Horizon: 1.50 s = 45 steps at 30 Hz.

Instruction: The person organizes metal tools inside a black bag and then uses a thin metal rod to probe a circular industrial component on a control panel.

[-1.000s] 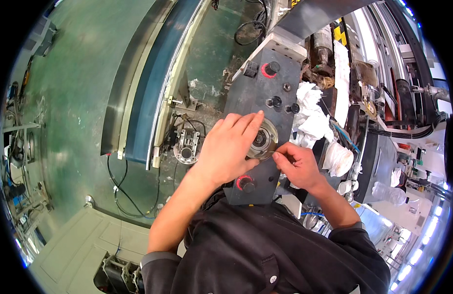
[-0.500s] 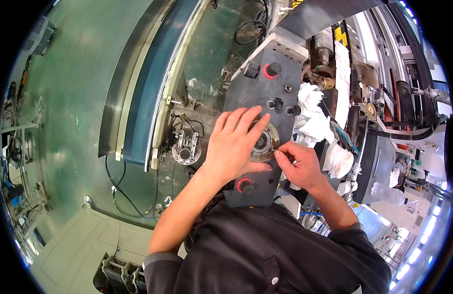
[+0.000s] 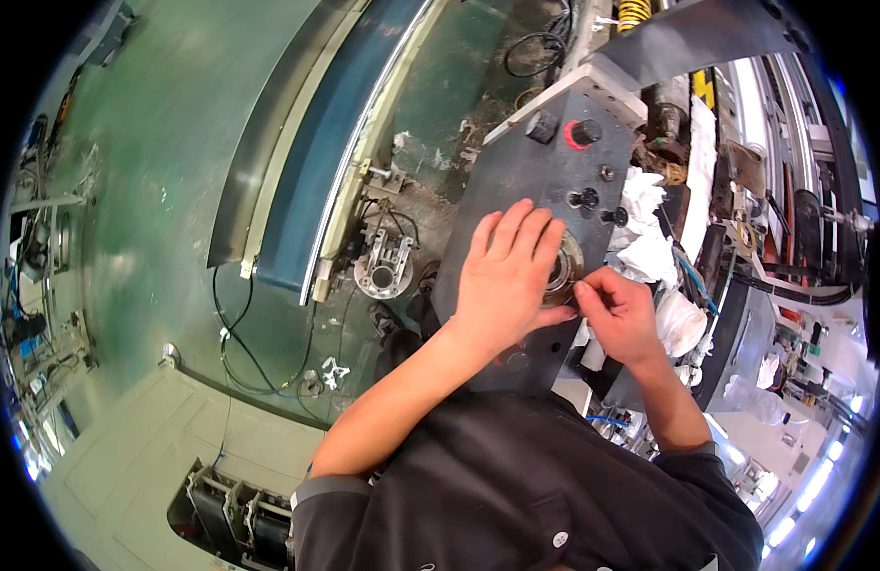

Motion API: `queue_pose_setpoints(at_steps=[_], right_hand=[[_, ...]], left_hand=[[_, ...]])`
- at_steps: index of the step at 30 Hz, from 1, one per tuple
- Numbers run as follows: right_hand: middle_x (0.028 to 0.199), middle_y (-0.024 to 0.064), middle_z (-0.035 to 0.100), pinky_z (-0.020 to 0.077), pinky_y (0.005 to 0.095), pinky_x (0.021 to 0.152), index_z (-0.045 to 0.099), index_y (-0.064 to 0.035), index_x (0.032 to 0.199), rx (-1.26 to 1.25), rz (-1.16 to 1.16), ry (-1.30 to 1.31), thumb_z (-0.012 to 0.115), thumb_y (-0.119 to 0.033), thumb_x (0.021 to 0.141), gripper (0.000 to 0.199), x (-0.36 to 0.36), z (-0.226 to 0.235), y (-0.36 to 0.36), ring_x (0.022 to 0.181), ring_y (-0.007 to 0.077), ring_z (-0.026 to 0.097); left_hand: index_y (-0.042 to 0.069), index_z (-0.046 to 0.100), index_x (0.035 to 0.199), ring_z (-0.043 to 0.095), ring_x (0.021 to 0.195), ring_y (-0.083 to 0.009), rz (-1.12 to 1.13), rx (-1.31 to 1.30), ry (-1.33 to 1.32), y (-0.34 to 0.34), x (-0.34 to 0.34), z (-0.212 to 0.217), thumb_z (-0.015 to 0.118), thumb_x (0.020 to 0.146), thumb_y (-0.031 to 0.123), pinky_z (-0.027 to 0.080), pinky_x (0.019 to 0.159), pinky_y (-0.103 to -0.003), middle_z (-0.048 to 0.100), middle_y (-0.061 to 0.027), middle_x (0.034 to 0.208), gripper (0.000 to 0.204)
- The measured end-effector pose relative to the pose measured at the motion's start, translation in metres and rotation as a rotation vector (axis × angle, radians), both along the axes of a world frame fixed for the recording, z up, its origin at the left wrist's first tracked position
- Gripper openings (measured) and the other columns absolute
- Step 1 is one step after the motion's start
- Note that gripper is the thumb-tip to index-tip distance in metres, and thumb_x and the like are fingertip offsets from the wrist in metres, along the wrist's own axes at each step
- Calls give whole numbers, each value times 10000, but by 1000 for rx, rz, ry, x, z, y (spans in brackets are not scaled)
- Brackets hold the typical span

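Seemingly mid-fitting: left hand [image 3: 505, 281] spread flat over the round metal fitting [image 3: 564, 269] (mostly hidden), right hand [image 3: 619, 314] pinching something tiny at its edge.

The left hand [image 3: 505, 281] lies flat, fingers spread, on a dark metal plate [image 3: 516, 181] and covers most of a round metal ring [image 3: 566, 266] set in it. The right hand [image 3: 619, 314] is just beside, fingertips pinched together at the ring's edge; what they pinch is too small to tell. Higher on the plate sit a red knob [image 3: 581, 133] and small black knobs [image 3: 585, 199]. White rags [image 3: 645, 228] lie to the right of the plate. On the left is a green floor [image 3: 155, 190] with black cables [image 3: 233, 328].
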State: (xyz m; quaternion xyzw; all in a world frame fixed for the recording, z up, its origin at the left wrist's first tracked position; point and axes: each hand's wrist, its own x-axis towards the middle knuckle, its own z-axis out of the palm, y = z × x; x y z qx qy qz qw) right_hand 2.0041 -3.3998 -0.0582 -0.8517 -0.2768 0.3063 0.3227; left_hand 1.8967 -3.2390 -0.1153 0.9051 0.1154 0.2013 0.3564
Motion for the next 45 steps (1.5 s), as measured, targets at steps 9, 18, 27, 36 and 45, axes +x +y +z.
queue_pose_setpoints(at_steps=[9,18,27,36,45], right_hand=[[582,73,646,467,290,508,677,-2,833,-159,26,-101,653,-160,934,189,-7,8,14,507,124,604],[619,91,671,514,302,556,656,12,824,-287,136,2,584,-179,976,254,6,20,20,568,169,673],[675,89,689,520,305,590,650,0,828,-267,258,36,571,-201,994,272,18,21,16,634,180,695],[678,27,663,488,259,571,688,-1,881,-242,130,504,562,-247,1032,316,39,16,18,613,92,621],[668,38,662,517,245,524,702,2,868,-278,-53,806,639,-370,992,398,50,-1,8,574,122,648]], left_hand=[[69,518,1341,352,1400,-267,121,68,124,-17,-1,-1,850,583,504,239,1178,-457,485,-85,1380,935],[62,488,1388,343,1411,-264,106,177,142,-24,1,-3,829,608,483,208,1193,-448,483,-87,1388,949],[57,511,1343,389,1365,-252,145,108,141,-25,6,0,840,595,450,233,1175,-437,499,-87,1361,907],[81,528,1311,432,1324,-243,147,48,97,-22,7,3,861,565,363,280,1137,-444,520,-69,1316,864],[87,534,1292,460,1298,-227,154,55,91,-20,6,3,852,553,373,283,1132,-433,525,-58,1299,854]])
